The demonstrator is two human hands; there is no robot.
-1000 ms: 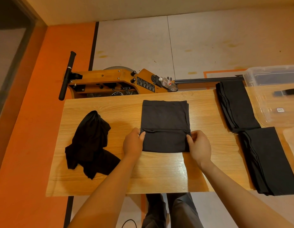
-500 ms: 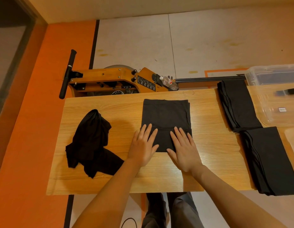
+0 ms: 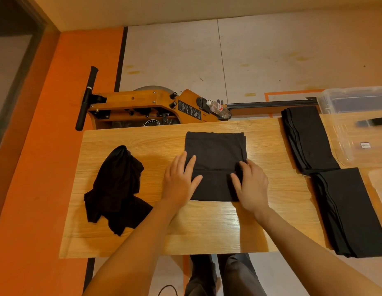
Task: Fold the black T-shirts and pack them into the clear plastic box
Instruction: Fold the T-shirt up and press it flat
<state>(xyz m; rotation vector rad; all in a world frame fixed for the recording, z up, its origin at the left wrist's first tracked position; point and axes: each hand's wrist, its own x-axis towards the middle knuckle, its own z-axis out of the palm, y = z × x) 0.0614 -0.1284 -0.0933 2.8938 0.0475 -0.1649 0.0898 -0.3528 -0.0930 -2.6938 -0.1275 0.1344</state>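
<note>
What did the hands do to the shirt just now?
Both hands let go of the folded T-shirt edge and flattened. The left hand then slid left; the right hand slid right and curled at the side. The crumpled shirt stayed put.

A wooden rowing machine (image 3: pixel 143 107) stands just behind the wooden table (image 3: pixel 207 227); a plastic water bottle (image 3: pixel 219 108) sits on the machine's right end.
</note>
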